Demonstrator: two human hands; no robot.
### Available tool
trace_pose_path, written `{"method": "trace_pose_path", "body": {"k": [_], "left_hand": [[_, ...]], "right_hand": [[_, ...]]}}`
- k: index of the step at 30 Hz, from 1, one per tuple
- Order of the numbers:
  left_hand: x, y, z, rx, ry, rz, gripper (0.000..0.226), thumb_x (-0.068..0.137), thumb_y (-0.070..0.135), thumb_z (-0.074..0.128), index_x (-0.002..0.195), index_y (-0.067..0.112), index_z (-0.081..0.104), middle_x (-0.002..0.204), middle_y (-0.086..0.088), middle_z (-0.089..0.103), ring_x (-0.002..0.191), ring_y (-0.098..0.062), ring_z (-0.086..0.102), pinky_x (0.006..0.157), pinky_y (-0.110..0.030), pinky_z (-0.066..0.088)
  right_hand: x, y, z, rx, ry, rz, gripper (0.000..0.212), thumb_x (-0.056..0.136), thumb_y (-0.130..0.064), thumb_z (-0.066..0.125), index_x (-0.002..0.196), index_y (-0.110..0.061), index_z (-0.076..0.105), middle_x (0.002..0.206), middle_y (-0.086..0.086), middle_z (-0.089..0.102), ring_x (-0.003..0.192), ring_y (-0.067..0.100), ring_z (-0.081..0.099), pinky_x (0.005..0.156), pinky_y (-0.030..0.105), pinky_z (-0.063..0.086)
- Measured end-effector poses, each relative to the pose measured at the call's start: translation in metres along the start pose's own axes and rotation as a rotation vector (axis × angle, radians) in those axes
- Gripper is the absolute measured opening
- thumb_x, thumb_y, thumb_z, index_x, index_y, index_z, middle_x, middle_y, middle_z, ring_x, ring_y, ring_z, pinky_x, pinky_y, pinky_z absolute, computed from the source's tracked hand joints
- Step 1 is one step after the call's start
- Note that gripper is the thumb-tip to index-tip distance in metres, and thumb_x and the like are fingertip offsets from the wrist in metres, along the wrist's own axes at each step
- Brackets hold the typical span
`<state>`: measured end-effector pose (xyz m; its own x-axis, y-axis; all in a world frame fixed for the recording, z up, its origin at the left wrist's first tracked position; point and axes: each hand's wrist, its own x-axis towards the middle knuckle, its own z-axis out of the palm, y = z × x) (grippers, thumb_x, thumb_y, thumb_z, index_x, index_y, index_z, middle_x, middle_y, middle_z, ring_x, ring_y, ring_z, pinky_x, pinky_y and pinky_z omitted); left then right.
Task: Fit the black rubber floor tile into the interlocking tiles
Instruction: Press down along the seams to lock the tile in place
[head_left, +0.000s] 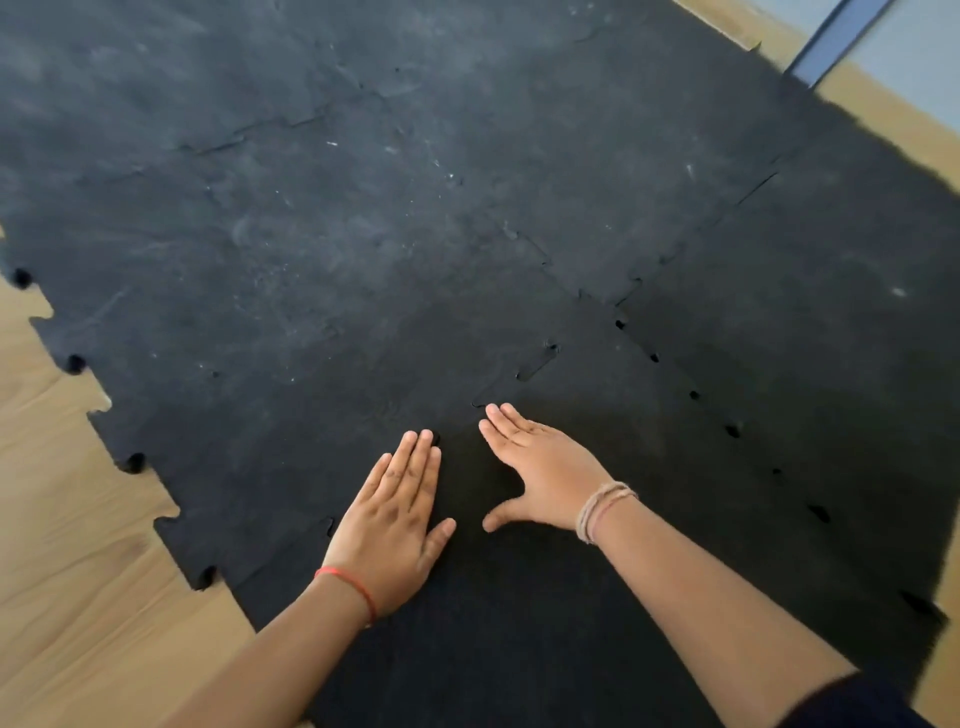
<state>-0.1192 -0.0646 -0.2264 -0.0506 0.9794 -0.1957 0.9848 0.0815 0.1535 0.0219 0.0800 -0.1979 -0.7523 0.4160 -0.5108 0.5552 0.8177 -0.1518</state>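
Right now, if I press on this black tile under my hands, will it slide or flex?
The black tile looks matte and grippy, so probably it won't slide on the wooden floor. Gaps along its right seam suggest it flexes slightly. Both hands lie flat.

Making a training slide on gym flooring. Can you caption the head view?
Left hand and right hand press flat on a black rubber floor tile, seating it into the interlocking tiles.

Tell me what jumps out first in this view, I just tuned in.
Two bare hands, left and right, lie flat, low in the middle, on a black tile. It meets dusty tiles. Along its right seam, open gaps show.
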Motion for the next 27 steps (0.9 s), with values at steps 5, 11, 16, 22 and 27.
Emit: {"method": "trace_pose_path", "body": {"k": [5,11,16,22,27], "left_hand": [[0.037,0.003,-0.002,-0.016,0.044,0.132,0.066,0.088,0.052,-0.002,0.134,0.010,-0.024,0.143,-0.006,-0.031,0.133,-0.021,-0.031,0.110,-0.032,-0.018],[0.076,0.007,-0.004,-0.007,0.070,0.192,0.067,0.085,0.054,-0.008,0.136,0.014,-0.023,0.142,-0.001,-0.034,0.132,-0.017,-0.032,0.108,-0.029,-0.023],[0.074,0.012,-0.018,0.036,0.017,0.163,0.065,0.093,0.046,0.012,0.138,0.002,0.029,0.148,-0.013,0.026,0.136,-0.028,0.023,0.110,-0.032,0.000],[0.074,0.018,-0.033,0.025,-0.070,0.126,0.069,0.094,0.044,0.001,0.134,0.003,0.039,0.143,-0.014,0.037,0.131,-0.029,0.033,0.108,-0.032,0.004],[0.078,0.016,-0.026,0.037,-0.032,0.140,0.065,0.092,0.045,0.013,0.132,0.001,0.040,0.142,-0.015,0.038,0.131,-0.028,0.033,0.109,-0.031,0.003]], "right_hand": [[-0.006,0.004,0.036,0.038,0.396,0.241,0.080,0.083,-0.067,0.005,0.143,-0.017,-0.010,0.149,-0.002,-0.020,0.138,0.016,-0.021,0.114,0.029,-0.009],[0.020,0.029,0.028,0.056,0.469,0.394,0.084,0.083,-0.067,-0.001,0.143,-0.010,-0.009,0.154,0.008,-0.011,0.140,0.019,-0.017,0.114,0.032,-0.008],[0.020,0.030,0.031,0.102,0.450,0.375,0.080,0.084,-0.067,0.003,0.141,-0.011,-0.012,0.151,0.006,-0.016,0.140,0.019,-0.018,0.112,0.032,-0.011],[0.016,0.031,0.022,0.151,0.396,0.366,0.081,0.083,-0.067,0.002,0.139,-0.013,-0.021,0.153,0.006,-0.021,0.139,0.019,-0.025,0.112,0.034,-0.017],[0.019,0.033,0.023,0.136,0.422,0.348,0.082,0.080,-0.068,-0.002,0.139,-0.014,-0.018,0.152,0.005,-0.019,0.138,0.017,-0.023,0.112,0.033,-0.014]]}}
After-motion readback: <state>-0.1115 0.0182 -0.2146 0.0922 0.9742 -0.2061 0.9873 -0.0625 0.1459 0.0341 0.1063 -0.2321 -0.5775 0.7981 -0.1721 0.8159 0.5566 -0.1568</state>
